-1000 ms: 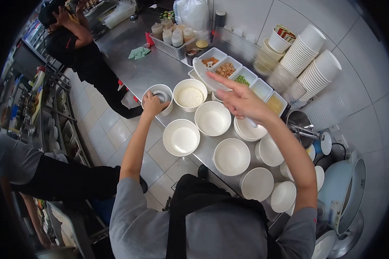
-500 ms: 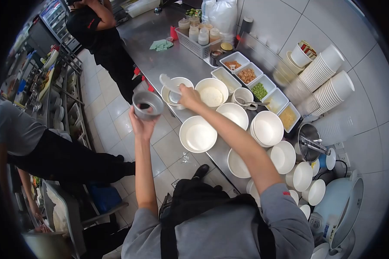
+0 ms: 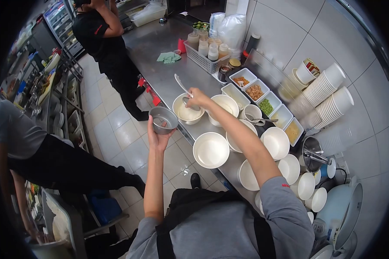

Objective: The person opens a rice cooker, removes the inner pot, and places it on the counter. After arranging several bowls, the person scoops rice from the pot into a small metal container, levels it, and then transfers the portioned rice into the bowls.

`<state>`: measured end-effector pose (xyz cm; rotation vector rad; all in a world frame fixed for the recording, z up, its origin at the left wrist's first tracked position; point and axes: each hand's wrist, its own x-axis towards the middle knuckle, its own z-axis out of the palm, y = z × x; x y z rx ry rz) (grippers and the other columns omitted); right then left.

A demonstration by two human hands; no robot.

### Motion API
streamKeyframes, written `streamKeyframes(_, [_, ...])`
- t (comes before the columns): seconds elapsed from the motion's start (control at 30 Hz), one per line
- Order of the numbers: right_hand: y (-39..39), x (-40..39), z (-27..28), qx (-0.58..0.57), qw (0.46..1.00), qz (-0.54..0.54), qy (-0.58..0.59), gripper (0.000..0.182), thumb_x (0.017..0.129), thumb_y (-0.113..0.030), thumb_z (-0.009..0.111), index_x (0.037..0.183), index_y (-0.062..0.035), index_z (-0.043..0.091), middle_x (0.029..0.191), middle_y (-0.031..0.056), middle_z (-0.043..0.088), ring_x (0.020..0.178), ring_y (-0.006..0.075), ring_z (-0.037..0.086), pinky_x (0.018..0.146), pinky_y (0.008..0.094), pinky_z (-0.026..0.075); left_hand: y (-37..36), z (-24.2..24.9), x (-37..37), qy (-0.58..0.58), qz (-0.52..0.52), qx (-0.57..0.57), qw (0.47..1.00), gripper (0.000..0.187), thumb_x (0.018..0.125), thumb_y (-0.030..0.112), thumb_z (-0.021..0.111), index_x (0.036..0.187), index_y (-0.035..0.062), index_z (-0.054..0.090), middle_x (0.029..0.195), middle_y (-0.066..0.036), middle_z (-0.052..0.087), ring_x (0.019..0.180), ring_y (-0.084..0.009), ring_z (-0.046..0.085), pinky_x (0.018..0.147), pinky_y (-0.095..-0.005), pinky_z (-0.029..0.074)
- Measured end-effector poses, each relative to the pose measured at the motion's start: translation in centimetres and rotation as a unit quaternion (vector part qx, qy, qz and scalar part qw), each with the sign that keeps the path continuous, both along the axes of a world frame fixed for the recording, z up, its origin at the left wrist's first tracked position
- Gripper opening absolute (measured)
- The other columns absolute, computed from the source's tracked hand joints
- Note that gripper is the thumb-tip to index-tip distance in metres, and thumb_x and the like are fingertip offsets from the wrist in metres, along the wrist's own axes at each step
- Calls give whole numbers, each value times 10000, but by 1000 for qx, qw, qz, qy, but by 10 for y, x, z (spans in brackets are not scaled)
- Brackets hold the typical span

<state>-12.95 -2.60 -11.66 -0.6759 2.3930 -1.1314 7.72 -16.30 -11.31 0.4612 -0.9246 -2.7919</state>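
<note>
Obliquely, spoon [image 3: 182,90] handle up-left (tilted)

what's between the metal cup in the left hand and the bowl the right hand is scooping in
In the head view, nothing: only bare floor tile and the counter's steel edge separate the metal cup from the bowl.

No text, label, brand or number can be read anywhere in this view. The small bottles in the white basket [image 3: 207,60] at the far end of the table [image 3: 160,75] carry labels, but they are too small and blurred to make out. The red mark on the sleeve of the person in black [image 3: 98,29] at the far left is only a smear of colour, and so is the red spot on the grey sleeve [image 3: 285,185] nearby.
</note>
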Motion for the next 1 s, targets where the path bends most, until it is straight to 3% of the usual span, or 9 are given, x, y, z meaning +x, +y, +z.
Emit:
streamKeyframes(0.03, [1, -1, 14, -39, 998, 22, 46, 536, 505, -94, 828, 943, -13, 530, 829, 107, 614, 755, 229, 601, 686, 331, 489, -2, -2, -4, 0, 5, -3, 1000, 709, 804, 581, 543, 1345, 210, 273, 1310, -167, 347, 1229, -333, 383, 991, -579, 313])
streamKeyframes(0.13, [7, 18, 81, -152, 975, 94, -130, 421, 550, -76, 797, 872, -39, 527, 753, 64, 588, 718, 159, 597, 638, 281, 494, 0, -7, -13, -5, 17, 6, 1000, 674, 810, 580, 531, 1328, 202, 325, 1296, -158, 379, 1230, -326, 391, 995, -572, 314])
streamKeyframes(0.23, [3, 29, 109, -191, 964, 121, -137, 332, 604, -93, 784, 825, -43, 541, 759, 46, 602, 669, 129, 601, 592, 248, 494, 12, -4, -15, 39, -9, 60, 997, 705, 813, 599, 502, 1351, 183, 318, 1350, -145, 357, 1252, -337, 372, 1010, -579, 296])
streamKeyframes(0.33, [14, 16, 94, -101, 993, 61, -28, 378, 618, -135, 796, 869, 14, 555, 826, 141, 638, 740, 212, 644, 601, 348, 526, 17, -3, -13, 147, -69, 119, 980, 766, 809, 626, 473, 1389, 167, 274, 1419, -131, 296, 1284, -351, 330, 1027, -591, 265])
streamKeyframes(0.4, [36, 11, 77, 100, 986, -11, 135, 400, 640, -209, 799, 835, 36, 549, 876, 213, 639, 812, 314, 647, 658, 394, 524, 16, -6, -7, 158, -74, 134, 975, 795, 806, 640, 459, 1404, 159, 252, 1450, -127, 256, 1302, -356, 301, 1037, -598, 245])
streamKeyframes(0.47, [58, 12, 38, 172, 976, -51, 122, 492, 637, -258, 801, 923, 38, 531, 923, 266, 615, 868, 386, 616, 710, 427, 502, 7, -18, 4, 155, -68, 149, 974, 815, 792, 649, 468, 1407, 160, 253, 1443, -128, 270, 1308, -355, 293, 1045, -596, 231])
streamKeyframes(0.53, [66, 31, -3, 87, 979, -63, 175, 459, 677, -183, 743, 1003, -8, 471, 917, 252, 611, 882, 390, 605, 721, 460, 486, 1, -27, 19, 150, -59, 165, 973, 828, 784, 650, 477, 1410, 160, 246, 1442, -128, 271, 1310, -360, 287, 1046, -595, 229])
streamKeyframes(0.73, [7, 22, -34, -5, 967, -117, 225, 374, 695, -46, 605, 993, -46, 379, 919, 236, 548, 815, 438, 576, 689, 504, 471, -13, -59, 69, 83, -24, 184, 979, 848, 765, 647, 511, 1414, 174, 239, 1448, -129, 258, 1310, -407, 260, 1046, -599, 223])
streamKeyframes(1.0, [-82, -82, -38, -32, 970, -68, 231, 355, 667, -84, 637, 939, -35, 413, 914, 204, 548, 865, 393, 556, 717, 452, 444, -35, -61, 62, 90, 19, 193, 977, 859, 742, 614, 581, 1413, 196, 244, 1449, -138, 243, 1306, -469, 209, 1005, -648, 245])
